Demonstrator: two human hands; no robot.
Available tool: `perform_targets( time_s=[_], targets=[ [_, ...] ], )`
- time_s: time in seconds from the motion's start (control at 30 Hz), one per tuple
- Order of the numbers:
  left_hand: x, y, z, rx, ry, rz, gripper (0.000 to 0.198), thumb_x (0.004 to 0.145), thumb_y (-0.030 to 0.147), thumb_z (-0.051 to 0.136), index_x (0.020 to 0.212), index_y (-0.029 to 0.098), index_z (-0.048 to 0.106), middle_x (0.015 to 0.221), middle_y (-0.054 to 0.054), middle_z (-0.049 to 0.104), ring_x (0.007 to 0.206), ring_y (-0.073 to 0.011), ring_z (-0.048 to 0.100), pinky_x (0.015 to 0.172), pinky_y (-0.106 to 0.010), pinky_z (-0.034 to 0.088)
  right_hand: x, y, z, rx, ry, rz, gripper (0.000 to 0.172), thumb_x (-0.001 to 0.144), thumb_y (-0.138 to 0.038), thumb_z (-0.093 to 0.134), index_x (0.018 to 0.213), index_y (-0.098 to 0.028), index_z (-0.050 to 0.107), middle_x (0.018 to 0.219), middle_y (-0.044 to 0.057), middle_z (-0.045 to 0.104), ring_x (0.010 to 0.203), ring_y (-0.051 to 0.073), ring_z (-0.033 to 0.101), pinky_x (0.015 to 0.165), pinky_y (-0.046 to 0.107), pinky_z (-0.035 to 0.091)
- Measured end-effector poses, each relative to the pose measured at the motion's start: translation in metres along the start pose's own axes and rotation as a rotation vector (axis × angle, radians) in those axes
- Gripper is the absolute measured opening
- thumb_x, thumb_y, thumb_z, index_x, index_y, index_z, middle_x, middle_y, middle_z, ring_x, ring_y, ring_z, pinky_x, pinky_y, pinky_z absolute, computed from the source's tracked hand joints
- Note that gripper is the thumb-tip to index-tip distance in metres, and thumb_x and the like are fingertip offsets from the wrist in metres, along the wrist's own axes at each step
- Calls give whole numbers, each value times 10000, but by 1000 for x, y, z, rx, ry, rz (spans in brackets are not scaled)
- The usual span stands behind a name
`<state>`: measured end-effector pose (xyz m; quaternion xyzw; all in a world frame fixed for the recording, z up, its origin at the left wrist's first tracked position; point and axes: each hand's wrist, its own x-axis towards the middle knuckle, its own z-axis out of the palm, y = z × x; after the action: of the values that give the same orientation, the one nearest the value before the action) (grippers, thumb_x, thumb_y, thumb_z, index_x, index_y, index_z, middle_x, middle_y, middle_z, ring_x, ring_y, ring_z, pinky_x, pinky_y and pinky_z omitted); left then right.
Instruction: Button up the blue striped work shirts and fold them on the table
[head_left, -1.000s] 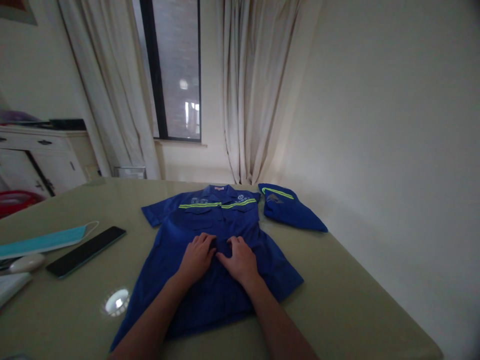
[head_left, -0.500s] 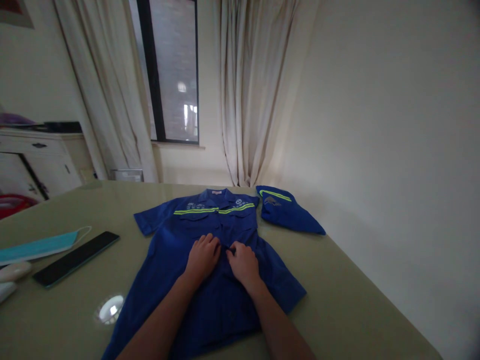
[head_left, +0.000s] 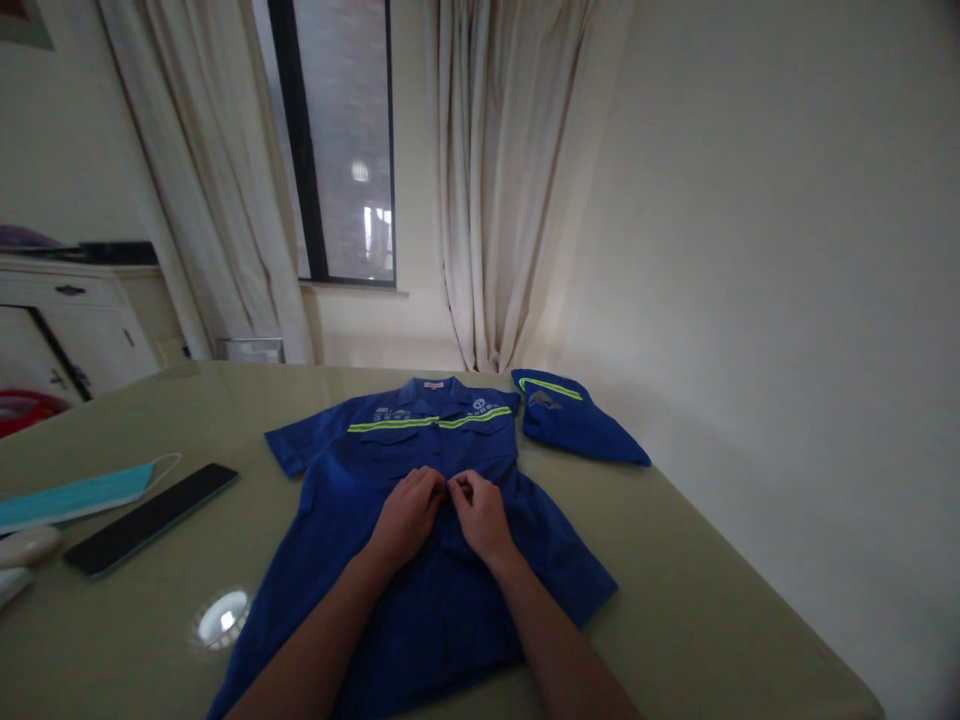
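Observation:
A blue short-sleeved work shirt [head_left: 360, 465] lies front up, collar away from me, with a yellow-green stripe across its chest. Both hands are at its front opening, just below the chest pockets. My left hand [head_left: 411, 512] pinches the shirt front with bent fingers. Close beside it, my right hand [head_left: 480, 512] has thumb and forefinger closed on the cloth at the same edge. The fingertips of the two hands nearly meet. Any button between them is too small or hidden to make out. The shirt's lower front lies partly beneath my forearms.
A folded blue garment [head_left: 574, 420] with a matching stripe lies at the table's [head_left: 697, 600] back right, near the wall. On the left are a light-blue face mask [head_left: 82, 495], a dark flat phone-like slab [head_left: 154, 518] and a pale rounded object [head_left: 30, 545].
My right hand has moved slightly up and left, bringing its fingertips closer to the left hand's. The left hand stays almost in place on the shirt.

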<state>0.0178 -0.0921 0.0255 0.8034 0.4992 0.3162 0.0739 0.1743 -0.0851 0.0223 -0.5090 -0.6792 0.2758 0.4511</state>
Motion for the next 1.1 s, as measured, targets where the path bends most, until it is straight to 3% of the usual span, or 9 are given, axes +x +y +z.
perform_targets(
  time_s=[0.17, 0.33, 0.57, 0.67, 0.9, 1.1],
  targets=[
    [-1, -5, 4, -62, 40, -8, 132, 944, 144, 479, 936, 227, 581, 947, -47, 671, 916, -230, 600, 850, -362, 469, -1, 3, -2, 16, -12, 4, 126, 808, -190, 696, 923, -179, 744, 788, 28, 712, 710, 178, 658, 670, 257, 491],
    [-1, -4, 5, -74, 51, -11, 112, 957, 169, 496, 952, 225, 592, 951, -45, 688, 923, -234, 622, 852, -364, 480, -2, -1, -5, 6, 77, -74, 146, 844, -157, 611, 865, -206, 748, 865, 37, 739, 825, 198, 684, 771, 282, 494],
    [-1, -2, 3, -44, 36, 1, 122, 968, 176, 488, 941, 232, 593, 952, -39, 692, 922, -229, 623, 852, -357, 476, 2, 7, -6, 99, 40, 102, 78, 804, -219, 701, 831, -182, 763, 811, 48, 771, 778, 217, 713, 723, 284, 506],
    [0, -2, 3, -59, 38, -2, 119, 964, 181, 493, 936, 228, 599, 945, -42, 693, 915, -228, 625, 850, -356, 480, 1, 7, -5, 70, 29, 131, 133, 835, -267, 689, 756, -176, 745, 746, 51, 755, 722, 214, 703, 670, 279, 488],
    [0, 3, -2, -26, 17, -6, 133, 951, 161, 498, 946, 233, 611, 968, -42, 695, 931, -225, 627, 844, -336, 482, -6, -1, -1, -38, 80, -20, 142, 858, -189, 610, 878, -177, 751, 868, 72, 759, 806, 217, 714, 752, 286, 510],
    [-2, 1, 5, 20, 60, -33, 135, 939, 144, 508, 938, 228, 613, 948, -44, 696, 924, -226, 636, 858, -346, 478, -4, 1, -2, 64, 28, 11, 185, 864, -251, 599, 898, -171, 762, 875, 82, 773, 811, 233, 727, 751, 306, 531]
  ],
)
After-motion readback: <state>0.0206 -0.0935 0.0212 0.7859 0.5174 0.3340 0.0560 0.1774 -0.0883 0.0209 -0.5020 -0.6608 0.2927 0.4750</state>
